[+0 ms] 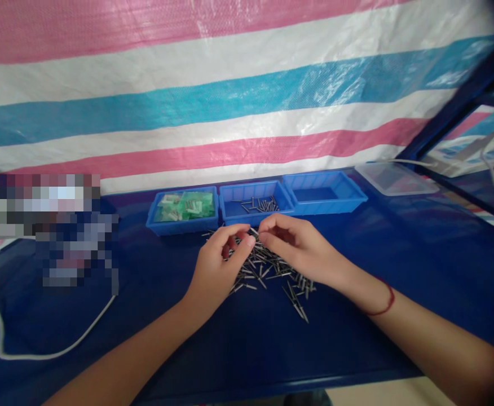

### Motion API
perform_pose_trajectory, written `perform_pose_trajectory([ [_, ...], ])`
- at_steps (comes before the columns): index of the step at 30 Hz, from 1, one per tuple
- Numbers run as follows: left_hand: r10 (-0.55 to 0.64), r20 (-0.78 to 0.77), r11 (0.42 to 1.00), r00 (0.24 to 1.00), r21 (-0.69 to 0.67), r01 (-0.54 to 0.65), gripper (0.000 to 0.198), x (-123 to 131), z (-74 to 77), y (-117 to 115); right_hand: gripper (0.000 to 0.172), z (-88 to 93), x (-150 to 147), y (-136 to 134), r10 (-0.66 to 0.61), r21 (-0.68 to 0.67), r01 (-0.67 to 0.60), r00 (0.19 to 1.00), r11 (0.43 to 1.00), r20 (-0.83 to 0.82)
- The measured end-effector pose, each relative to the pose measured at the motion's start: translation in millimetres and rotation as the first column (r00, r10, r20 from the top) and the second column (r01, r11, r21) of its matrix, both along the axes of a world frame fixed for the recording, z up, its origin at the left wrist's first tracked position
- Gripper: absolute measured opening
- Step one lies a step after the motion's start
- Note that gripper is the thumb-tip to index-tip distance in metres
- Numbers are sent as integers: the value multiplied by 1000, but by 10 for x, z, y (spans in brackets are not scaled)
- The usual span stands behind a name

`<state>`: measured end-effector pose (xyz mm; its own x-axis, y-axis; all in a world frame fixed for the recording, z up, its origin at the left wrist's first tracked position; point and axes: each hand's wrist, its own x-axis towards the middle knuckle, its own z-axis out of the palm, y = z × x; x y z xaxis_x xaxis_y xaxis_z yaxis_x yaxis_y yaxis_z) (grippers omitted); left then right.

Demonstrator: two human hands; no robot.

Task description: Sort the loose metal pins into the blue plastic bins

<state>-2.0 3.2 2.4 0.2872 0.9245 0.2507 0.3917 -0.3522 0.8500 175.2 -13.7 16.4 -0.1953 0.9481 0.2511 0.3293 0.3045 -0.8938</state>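
My left hand and my right hand meet almost tip to tip above a heap of blind rivets, thin metal pins with a thicker end. The left thumb and forefinger curl toward each other in a pinch. On the right, thumb and forefinger are pressed together at the tips. Whatever lies between the fingertips is too small to make out. Just behind the hands, a blue bin holds several rivets lying loose.
To the left, another blue bin holds green-and-clear packets. A third blue bin stands right, beside a clear plastic lid. White cables loop over the blue tabletop at left. A striped sheet hangs behind.
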Motion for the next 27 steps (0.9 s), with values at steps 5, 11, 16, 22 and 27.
perform_pose_trajectory([
  [5,-23,104,997,994,-77,31,19,-74,-52,-37,12,-51,-92,-44,43,-37,-44,998,998,-35],
  [11,-25,112,1000,993,-12,27,16,-116,-7,-63,15,-53,-116,-67,85,-34,-85,996,996,-9],
  [16,-37,131,998,991,45,31,13,-126,2,-61,17,-67,-111,-56,28,8,-28,1000,1000,8],
  [22,-68,54,997,996,49,65,11,-131,-34,-35,13,-63,-115,-88,-115,139,120,992,983,-48],
  [27,-204,-13,974,979,102,204,14,-107,-23,-37,16,16,-81,-106,-72,331,27,990,943,123],
])
